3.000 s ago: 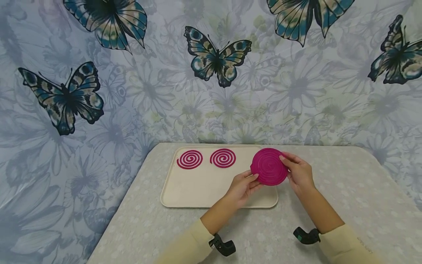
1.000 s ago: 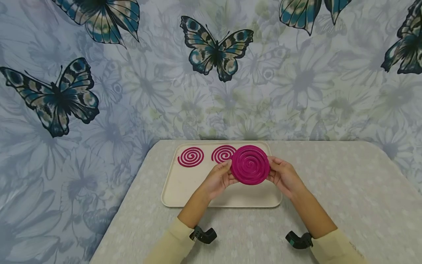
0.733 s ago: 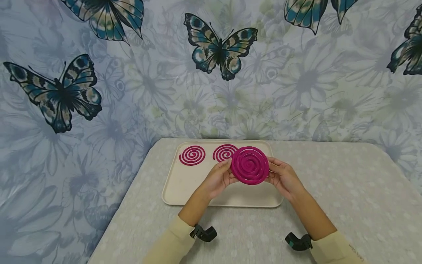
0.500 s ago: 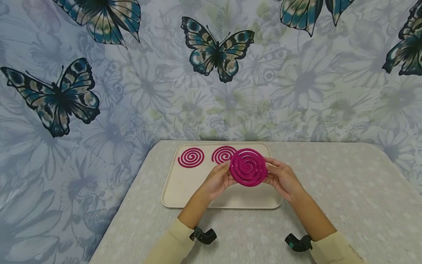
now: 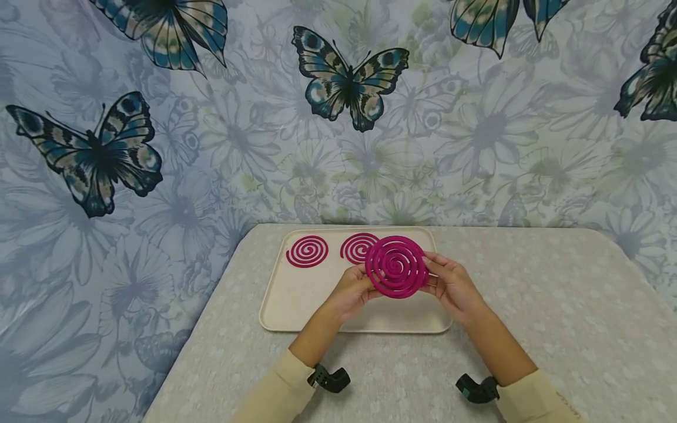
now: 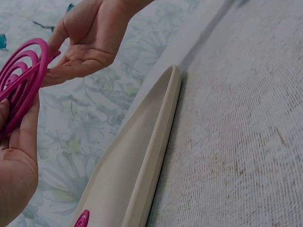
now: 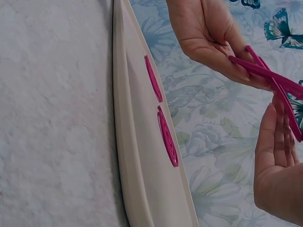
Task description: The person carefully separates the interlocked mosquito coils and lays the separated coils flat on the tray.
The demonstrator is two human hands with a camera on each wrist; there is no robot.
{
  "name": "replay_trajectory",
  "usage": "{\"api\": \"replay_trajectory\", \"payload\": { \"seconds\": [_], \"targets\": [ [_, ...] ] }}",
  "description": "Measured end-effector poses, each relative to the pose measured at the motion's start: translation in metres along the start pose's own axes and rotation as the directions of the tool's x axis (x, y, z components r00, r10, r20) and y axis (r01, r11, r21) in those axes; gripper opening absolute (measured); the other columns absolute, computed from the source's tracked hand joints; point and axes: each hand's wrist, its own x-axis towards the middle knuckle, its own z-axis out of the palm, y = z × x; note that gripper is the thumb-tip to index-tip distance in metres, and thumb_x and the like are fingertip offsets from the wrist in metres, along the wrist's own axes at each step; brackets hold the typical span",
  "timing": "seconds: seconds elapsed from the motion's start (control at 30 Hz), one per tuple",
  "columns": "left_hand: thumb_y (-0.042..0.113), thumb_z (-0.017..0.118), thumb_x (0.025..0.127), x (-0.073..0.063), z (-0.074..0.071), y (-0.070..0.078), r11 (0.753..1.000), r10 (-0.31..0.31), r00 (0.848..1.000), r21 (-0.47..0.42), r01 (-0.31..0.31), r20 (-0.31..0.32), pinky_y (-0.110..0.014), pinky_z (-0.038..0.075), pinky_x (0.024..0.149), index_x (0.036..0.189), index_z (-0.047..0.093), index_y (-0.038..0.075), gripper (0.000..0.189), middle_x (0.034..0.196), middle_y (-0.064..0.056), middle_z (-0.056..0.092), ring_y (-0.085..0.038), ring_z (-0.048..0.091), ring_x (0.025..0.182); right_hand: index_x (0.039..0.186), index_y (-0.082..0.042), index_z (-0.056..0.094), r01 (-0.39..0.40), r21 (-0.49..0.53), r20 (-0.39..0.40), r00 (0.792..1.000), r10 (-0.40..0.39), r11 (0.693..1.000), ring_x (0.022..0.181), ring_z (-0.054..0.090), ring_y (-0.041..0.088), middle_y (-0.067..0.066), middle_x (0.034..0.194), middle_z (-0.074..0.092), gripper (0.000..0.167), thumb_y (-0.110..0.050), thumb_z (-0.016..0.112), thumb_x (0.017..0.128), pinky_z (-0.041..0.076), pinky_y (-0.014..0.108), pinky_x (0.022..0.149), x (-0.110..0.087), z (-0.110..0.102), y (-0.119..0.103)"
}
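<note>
In the head view a pair of interlocked magenta mosquito coils (image 5: pixel 396 267) is held up over the tray. The left hand (image 5: pixel 350 294) pinches its left edge, and the right hand (image 5: pixel 453 286) grips the right edge. Both wrist views show the coils (image 6: pixel 28 97) (image 7: pixel 280 86) partly separated, crossing at an angle. Behind them, two single coils lie flat along the tray's far side: a left coil (image 5: pixel 307 251) and a middle coil (image 5: pixel 355 247), the latter partly covered by the held pair. Some fingertips are hidden behind the held coils.
The cream tray (image 5: pixel 296 311) with a low raised rim lies on a table with a pale patterned cloth (image 5: pixel 545 294). A butterfly-print backdrop (image 5: pixel 476 117) rises behind the table. Black cameras (image 5: pixel 333 380) are strapped to both wrists.
Both hands have brought the held coils left from the tray's right side, and the grip has shifted to opposite edges. Gaps between the rings have widened as the two coils tilt apart.
</note>
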Motion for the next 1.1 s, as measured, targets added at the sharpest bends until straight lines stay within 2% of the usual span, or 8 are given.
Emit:
{"api": "replay_trajectory", "payload": {
  "seconds": [0.23, 0.43, 0.6, 0.8, 0.97, 1.1],
  "targets": [
    [-0.007, 0.052, 0.101, 0.000, -0.003, 0.002, 0.998, -0.012, 1.000, 0.064, 0.010, 0.024, -0.026, 0.062, 0.075, 0.113, 0.067, 0.001, 0.021, 0.094, -0.003, 0.075, -0.011, 0.073, 0.081, 0.111, -0.010, 0.070, -0.009, -0.136, 0.084, 0.996, 0.020, 0.991, 0.078, 0.071, 0.011, 0.001, 0.097, 0.075, 0.028, 0.000, 0.045, 0.107, 0.061, 0.025, 0.072, 0.004, -0.009, -0.004],
    [-0.008, 0.054, 0.100, 0.002, -0.007, 0.006, 0.994, 0.003, 1.000, 0.110, -0.005, 0.021, -0.026, 0.062, 0.071, 0.112, 0.066, 0.001, 0.020, 0.091, -0.001, 0.075, -0.010, 0.072, 0.080, 0.111, -0.010, 0.069, -0.031, -0.218, 0.140, 0.988, 0.062, 0.976, 0.074, 0.072, 0.013, 0.003, 0.094, 0.076, 0.029, 0.006, 0.046, 0.104, 0.062, 0.026, 0.069, 0.012, -0.012, -0.007],
    [-0.011, 0.054, 0.098, 0.001, -0.009, 0.012, 0.990, 0.021, 1.000, 0.140, -0.023, 0.016, -0.026, 0.062, 0.069, 0.112, 0.066, -0.003, 0.021, 0.088, -0.001, 0.075, -0.011, 0.072, 0.079, 0.111, -0.008, 0.068, -0.059, -0.238, 0.126, 0.988, 0.092, 0.969, 0.071, 0.073, 0.014, 0.006, 0.091, 0.077, 0.027, 0.008, 0.048, 0.102, 0.063, 0.028, 0.068, 0.015, -0.010, -0.007],
    [-0.007, 0.059, 0.097, 0.001, -0.011, 0.017, 0.982, 0.039, 0.999, 0.184, -0.036, -0.014, -0.028, 0.063, 0.070, 0.121, 0.062, -0.015, 0.025, 0.089, -0.003, 0.076, -0.013, 0.074, 0.079, 0.108, -0.006, 0.067, -0.025, -0.322, 0.041, 0.998, 0.041, 0.946, 0.070, 0.074, 0.015, 0.006, 0.088, 0.077, 0.018, 0.004, 0.054, 0.100, 0.063, 0.030, 0.069, 0.015, -0.006, -0.006],
    [-0.006, 0.062, 0.097, -0.001, -0.009, 0.017, 0.979, 0.028, 0.998, 0.203, -0.016, -0.054, -0.027, 0.063, 0.071, 0.124, 0.060, -0.017, 0.029, 0.091, -0.004, 0.077, -0.013, 0.074, 0.080, 0.106, -0.005, 0.066, -0.019, -0.341, -0.006, 1.000, 0.018, 0.940, 0.070, 0.074, 0.015, 0.005, 0.087, 0.077, 0.016, 0.004, 0.056, 0.099, 0.063, 0.030, 0.068, 0.013, -0.003, -0.004],
    [-0.007, 0.061, 0.097, 0.001, -0.008, 0.018, 0.977, 0.046, 0.997, 0.210, -0.032, -0.060, -0.027, 0.062, 0.070, 0.124, 0.059, -0.018, 0.029, 0.090, -0.003, 0.076, -0.012, 0.074, 0.079, 0.104, -0.007, 0.068, -0.005, -0.341, -0.020, 1.000, -0.002, 0.940, 0.072, 0.074, 0.014, 0.005, 0.088, 0.077, 0.018, 0.005, 0.056, 0.100, 0.063, 0.030, 0.068, 0.014, -0.002, -0.003]
  ]
}}
